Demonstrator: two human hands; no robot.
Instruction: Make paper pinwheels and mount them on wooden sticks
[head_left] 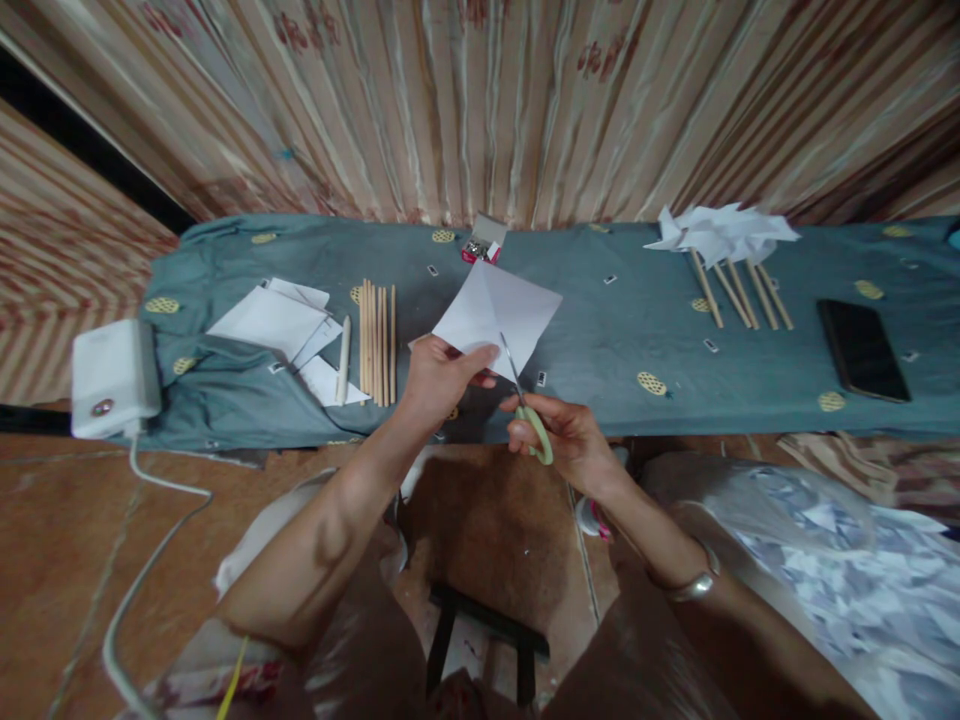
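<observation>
In the middle of the view, my left hand (448,378) pinches the lower left edge of a white square sheet of paper (517,300), thumb on top. A crease runs down the sheet from its far corner. My right hand (561,432) is closed on a pair of scissors (535,430) with light green handles. The blades point away from me and lie at the near part of the sheet, just right of my left thumb. How far they have cut into it I cannot tell.
Left on the green cloth (622,350) lie loose papers (274,318), a white pen-like stick (344,360) and several wooden sticks (379,345). A small box (484,242) stands behind the sheet. Paper pinwheels (724,235) and a phone (862,350) lie right; a corded white device (116,375) sits far left.
</observation>
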